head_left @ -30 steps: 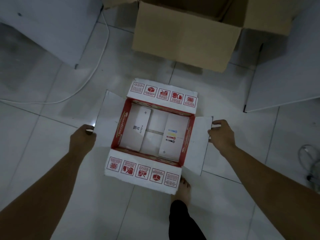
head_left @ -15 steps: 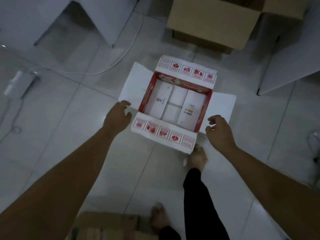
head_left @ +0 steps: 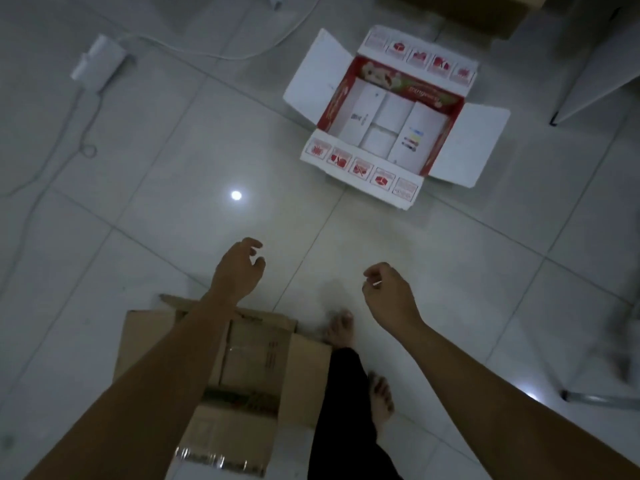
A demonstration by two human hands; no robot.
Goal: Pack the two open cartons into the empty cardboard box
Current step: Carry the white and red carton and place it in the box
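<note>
An open red-and-white carton (head_left: 460, 143) lies on the tiled floor at the upper right, its four flaps spread and several white packages inside. A second open carton of brown cardboard (head_left: 249, 382) sits at my feet, low and left of centre, partly hidden by my left forearm. My left hand (head_left: 239, 271) hovers over the floor just beyond that brown carton, fingers apart and holding nothing. My right hand (head_left: 388, 292) hangs to the right of it, fingers loosely curled with nothing in them. Only a sliver of the large brown cardboard box (head_left: 481, 15) shows at the top edge.
A white power strip (head_left: 98, 62) with trailing cables lies on the floor at the upper left. A pale cabinet panel (head_left: 599, 64) stands at the upper right. My bare feet (head_left: 341, 329) and a dark trouser leg are near the bottom centre. A metal leg (head_left: 602, 398) lies low right.
Both hands let go of the red-and-white carton's side flaps and pulled back toward me. The view swung back and down, so that carton now lies farther away and the brown carton appears at my feet.
</note>
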